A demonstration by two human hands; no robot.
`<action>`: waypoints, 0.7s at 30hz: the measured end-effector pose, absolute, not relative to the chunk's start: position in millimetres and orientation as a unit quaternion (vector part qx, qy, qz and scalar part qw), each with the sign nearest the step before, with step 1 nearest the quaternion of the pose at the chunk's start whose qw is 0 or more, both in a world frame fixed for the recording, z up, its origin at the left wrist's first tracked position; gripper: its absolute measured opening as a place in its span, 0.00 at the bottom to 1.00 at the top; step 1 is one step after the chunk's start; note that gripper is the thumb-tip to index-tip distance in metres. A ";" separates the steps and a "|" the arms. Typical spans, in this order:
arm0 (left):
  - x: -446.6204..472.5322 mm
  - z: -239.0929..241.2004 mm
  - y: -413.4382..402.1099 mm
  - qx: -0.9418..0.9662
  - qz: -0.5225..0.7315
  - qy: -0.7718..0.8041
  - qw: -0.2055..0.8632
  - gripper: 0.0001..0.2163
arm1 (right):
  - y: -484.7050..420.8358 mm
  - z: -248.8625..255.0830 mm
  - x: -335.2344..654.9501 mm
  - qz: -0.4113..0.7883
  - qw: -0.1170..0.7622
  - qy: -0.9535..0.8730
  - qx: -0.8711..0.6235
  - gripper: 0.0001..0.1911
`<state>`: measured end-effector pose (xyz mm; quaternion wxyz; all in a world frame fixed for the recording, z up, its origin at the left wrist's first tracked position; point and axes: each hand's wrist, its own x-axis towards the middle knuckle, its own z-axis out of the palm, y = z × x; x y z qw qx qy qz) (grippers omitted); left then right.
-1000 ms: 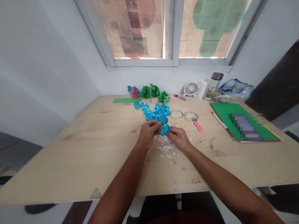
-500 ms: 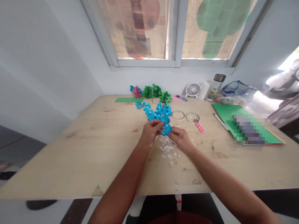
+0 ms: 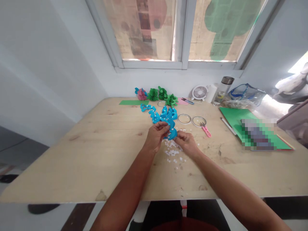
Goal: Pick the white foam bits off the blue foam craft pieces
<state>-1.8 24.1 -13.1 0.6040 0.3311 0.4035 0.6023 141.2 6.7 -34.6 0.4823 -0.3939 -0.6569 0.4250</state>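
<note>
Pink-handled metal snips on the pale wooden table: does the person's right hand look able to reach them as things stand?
Probably yes: the snips lie uncovered near the right hand, though it seems to be pinching the curved blue paper piece.

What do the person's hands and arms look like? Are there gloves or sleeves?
No gloves: the left hand and right hand are bare. The left arm and right arm show no sleeves, watch or bracelet. Rings are too small to tell. Some dark red clothing shows below.

The table (image 3: 101, 150) offers room leftward; pink snips (image 3: 207, 131) obstruct rightward.
</note>
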 end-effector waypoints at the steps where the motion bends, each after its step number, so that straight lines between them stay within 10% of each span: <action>1: -1.5 -13.3 24.1 0.332 0.604 0.401 0.604 0.15 | 6.5 -34.5 140.9 0.428 0.482 -0.654 -0.396 0.17; 21: 1.1 -14.5 22.5 0.329 0.626 0.408 0.578 0.10 | 10.1 -38.8 141.9 0.447 0.475 -0.647 -0.395 0.18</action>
